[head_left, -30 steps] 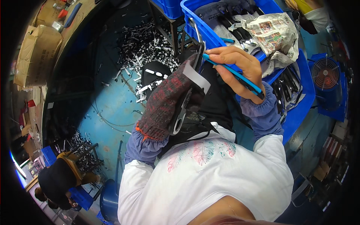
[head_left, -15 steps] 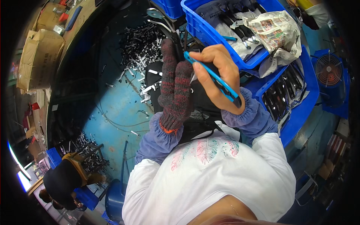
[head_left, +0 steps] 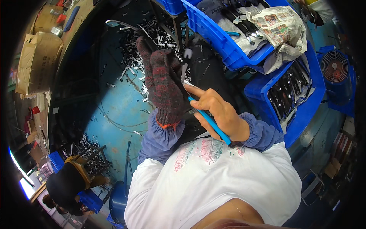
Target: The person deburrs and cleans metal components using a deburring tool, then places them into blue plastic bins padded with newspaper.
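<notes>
My left hand [head_left: 162, 80], in a dark red and grey knitted glove, is closed round a dark long-handled utensil [head_left: 150, 42]. Its shiny rounded metal end [head_left: 113, 23] sticks out to the upper left; the rest is mostly hidden by the glove. My bare right hand [head_left: 219, 110] grips a blue utility knife [head_left: 213, 126] between thumb and fingers, its tip near the glove's edge. A black and white strip [head_left: 185, 63] hangs blurred between glove and right fingertips; I cannot tell whether they touch it.
Black and white scraps [head_left: 129, 57] litter the blue floor. To the right stand a blue crate [head_left: 228, 57] with utensils and crumpled newspaper [head_left: 278, 28], and a lower blue crate [head_left: 305, 118] of black-handled pieces. A fan [head_left: 333, 66] is beyond; another person [head_left: 65, 187] bends at lower left.
My left hand has tilted to the left with the utensil. My right hand has moved down with the knife, away from the glove's fingertips. The strip now shows between them.
</notes>
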The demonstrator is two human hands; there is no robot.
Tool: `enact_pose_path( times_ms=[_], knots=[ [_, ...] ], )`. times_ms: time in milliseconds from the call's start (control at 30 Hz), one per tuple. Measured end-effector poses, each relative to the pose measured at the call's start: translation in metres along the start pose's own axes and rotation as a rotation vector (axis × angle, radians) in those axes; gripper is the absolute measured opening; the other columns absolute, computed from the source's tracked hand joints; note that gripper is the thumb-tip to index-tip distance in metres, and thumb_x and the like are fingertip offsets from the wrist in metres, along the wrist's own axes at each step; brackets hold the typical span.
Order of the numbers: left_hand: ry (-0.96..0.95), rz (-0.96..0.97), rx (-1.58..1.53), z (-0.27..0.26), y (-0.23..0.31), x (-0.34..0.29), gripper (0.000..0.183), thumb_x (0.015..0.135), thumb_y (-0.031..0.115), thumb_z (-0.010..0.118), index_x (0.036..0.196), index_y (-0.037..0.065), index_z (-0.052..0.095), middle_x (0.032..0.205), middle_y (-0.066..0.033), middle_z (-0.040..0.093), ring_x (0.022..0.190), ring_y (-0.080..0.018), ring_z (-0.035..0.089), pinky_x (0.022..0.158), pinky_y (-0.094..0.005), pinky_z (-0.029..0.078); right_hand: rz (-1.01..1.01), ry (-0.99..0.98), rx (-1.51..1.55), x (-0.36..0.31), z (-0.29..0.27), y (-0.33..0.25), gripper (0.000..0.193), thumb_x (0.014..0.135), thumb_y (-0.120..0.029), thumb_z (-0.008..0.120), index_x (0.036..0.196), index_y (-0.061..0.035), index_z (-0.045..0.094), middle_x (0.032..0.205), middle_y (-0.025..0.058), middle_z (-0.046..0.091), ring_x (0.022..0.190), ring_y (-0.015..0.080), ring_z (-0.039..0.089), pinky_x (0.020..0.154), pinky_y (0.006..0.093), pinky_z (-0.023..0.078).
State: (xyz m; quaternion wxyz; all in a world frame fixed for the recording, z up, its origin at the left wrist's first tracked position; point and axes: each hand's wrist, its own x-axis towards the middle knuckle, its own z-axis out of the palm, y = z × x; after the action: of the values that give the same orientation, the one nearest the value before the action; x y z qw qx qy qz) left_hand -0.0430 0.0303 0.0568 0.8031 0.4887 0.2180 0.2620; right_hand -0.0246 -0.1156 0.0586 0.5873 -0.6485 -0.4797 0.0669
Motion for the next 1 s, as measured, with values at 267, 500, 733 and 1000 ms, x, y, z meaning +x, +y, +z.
enact_pose_path(
  times_ms=[267,500,733,1000],
  knots=[
    [0.014,-0.163,0.067,-0.016,0.003,0.016,0.045,0.101,0.026,0.047,0.142,0.008,0.042,0.108,-0.0099,0.062,0.089,-0.0158,0.06,0.077,-0.0299,0.052,-0.243,-0.144,-0.118,0.007,-0.014,0.008,0.037,0.076,0.008,0.07,0.108,0.0048,0.05,0.107,0.0251,0.058,0.114,0.0409,0.059,0.093,0.0423,0.052],
    [-0.27,-0.472,-0.525,-0.015,-0.005,0.017,0.044,0.097,0.036,0.052,0.128,0.004,0.052,0.107,-0.0138,0.063,0.088,-0.0229,0.062,0.072,-0.0327,0.053,-0.288,0.193,0.032,0.037,-0.062,0.016,0.022,0.096,-0.013,0.057,0.113,-0.0007,0.062,0.101,0.0171,0.067,0.089,0.027,0.067,0.081,0.0361,0.053],
    [-0.406,-0.449,-0.171,0.013,0.012,0.008,0.072,0.087,0.019,0.068,0.147,0.001,0.033,0.117,-0.0053,0.059,0.102,-0.0153,0.061,0.086,-0.0261,0.05,0.316,0.163,-0.012,0.081,-0.069,0.04,0.035,0.092,-0.027,0.068,0.116,-0.0026,0.06,0.072,0.0061,0.065,0.065,0.0111,0.063,0.06,0.0262,0.047],
    [-0.493,-0.792,-0.556,0.005,0.013,0.0,0.064,0.09,0.014,0.062,0.146,0.005,0.032,0.116,-0.01,0.057,0.094,-0.0196,0.064,0.083,-0.0324,0.056,0.196,0.064,-0.038,0.08,-0.078,0.068,0.028,0.089,-0.027,0.071,0.077,-0.0026,0.064,0.053,0.0028,0.048,0.051,0.0057,0.044,0.047,0.0269,0.035]
  ],
)
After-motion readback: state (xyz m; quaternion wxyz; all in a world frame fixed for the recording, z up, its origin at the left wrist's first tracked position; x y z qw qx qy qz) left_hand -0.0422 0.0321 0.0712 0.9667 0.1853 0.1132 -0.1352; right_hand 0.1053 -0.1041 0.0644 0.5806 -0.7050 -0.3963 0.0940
